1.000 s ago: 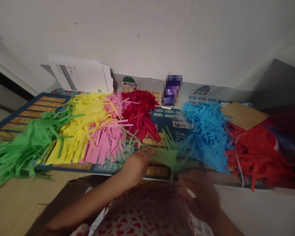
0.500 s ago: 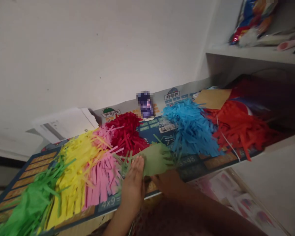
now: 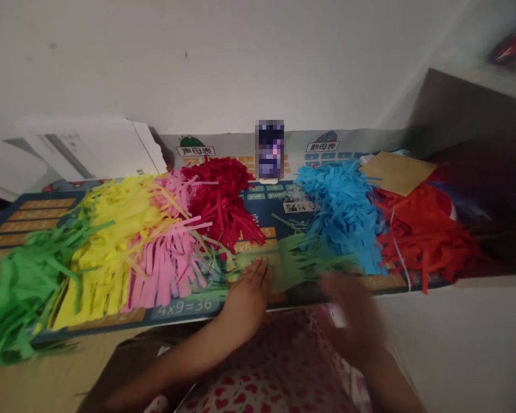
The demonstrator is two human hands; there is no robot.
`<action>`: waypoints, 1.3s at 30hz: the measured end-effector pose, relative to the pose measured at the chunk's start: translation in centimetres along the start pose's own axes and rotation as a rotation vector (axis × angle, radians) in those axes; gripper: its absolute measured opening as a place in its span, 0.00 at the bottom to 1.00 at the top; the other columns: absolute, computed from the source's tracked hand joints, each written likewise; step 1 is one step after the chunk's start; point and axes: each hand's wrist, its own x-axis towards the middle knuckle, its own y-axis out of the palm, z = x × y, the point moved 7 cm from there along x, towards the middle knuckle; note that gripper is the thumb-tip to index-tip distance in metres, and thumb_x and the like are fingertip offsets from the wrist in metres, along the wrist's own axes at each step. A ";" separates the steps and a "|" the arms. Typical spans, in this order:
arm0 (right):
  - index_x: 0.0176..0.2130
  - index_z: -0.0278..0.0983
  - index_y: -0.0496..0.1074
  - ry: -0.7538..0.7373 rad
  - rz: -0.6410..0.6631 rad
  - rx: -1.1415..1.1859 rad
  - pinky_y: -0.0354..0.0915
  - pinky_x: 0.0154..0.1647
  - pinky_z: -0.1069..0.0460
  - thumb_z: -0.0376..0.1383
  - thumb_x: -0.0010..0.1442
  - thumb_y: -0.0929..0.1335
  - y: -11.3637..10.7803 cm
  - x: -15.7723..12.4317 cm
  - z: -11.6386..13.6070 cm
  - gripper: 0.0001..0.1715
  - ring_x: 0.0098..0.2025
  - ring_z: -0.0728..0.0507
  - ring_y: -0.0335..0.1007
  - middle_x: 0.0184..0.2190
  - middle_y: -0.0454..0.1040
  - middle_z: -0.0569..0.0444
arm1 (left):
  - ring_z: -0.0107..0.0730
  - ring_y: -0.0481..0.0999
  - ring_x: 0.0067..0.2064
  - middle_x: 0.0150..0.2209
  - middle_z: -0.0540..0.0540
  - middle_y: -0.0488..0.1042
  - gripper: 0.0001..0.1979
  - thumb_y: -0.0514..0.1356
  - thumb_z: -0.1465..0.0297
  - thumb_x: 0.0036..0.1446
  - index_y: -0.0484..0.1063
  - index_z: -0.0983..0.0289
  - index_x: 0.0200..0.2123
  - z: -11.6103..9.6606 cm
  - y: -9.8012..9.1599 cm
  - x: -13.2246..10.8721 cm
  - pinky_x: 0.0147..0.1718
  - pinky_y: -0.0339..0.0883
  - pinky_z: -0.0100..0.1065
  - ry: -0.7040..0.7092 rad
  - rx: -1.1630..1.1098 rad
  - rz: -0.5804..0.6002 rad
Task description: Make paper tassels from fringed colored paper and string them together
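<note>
While left hand (image 3: 247, 298) lies open on green fringe (image 3: 294, 264), right hand (image 3: 352, 321) lifted, grip unclear

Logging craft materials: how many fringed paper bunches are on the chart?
7. Left to right along the printed chart: green, yellow, pink, dark red, light green under the left hand, blue, bright red. More may be hidden underneath.
</note>
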 end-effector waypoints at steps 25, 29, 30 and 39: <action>0.39 0.39 0.77 -0.269 0.643 0.454 0.60 0.39 0.51 0.41 0.68 0.61 6.4 10.5 3.3 0.17 0.38 0.44 0.73 0.37 0.79 0.52 | 0.37 0.76 0.42 0.37 0.53 0.80 0.08 0.60 0.64 0.60 0.78 0.58 0.39 7.8 -3.4 -1.8 0.47 0.57 0.43 -0.174 -0.456 -0.155; 0.34 0.38 0.77 -0.174 0.714 0.305 0.55 0.29 0.54 0.42 0.65 0.63 7.5 12.3 3.2 0.16 0.32 0.45 0.72 0.31 0.78 0.53 | 0.35 0.76 0.34 0.28 0.53 0.78 0.14 0.57 0.64 0.62 0.77 0.61 0.27 8.5 -3.3 -0.5 0.43 0.56 0.41 -0.295 -0.362 -0.074; 0.33 0.38 0.77 -0.161 0.718 0.256 0.54 0.28 0.54 0.42 0.65 0.64 7.7 12.5 3.3 0.16 0.31 0.45 0.71 0.30 0.78 0.53 | 0.36 0.75 0.33 0.26 0.53 0.77 0.15 0.56 0.65 0.62 0.76 0.61 0.26 8.6 -3.2 -0.2 0.42 0.56 0.41 -0.317 -0.322 -0.050; 0.29 0.38 0.72 -0.087 0.607 0.179 0.47 0.27 0.54 0.45 0.64 0.65 8.8 12.3 2.7 0.18 0.28 0.46 0.66 0.25 0.74 0.55 | 0.39 0.75 0.32 0.26 0.55 0.77 0.11 0.57 0.62 0.59 0.76 0.61 0.31 9.7 -1.9 0.9 0.41 0.56 0.42 -0.414 -0.265 0.022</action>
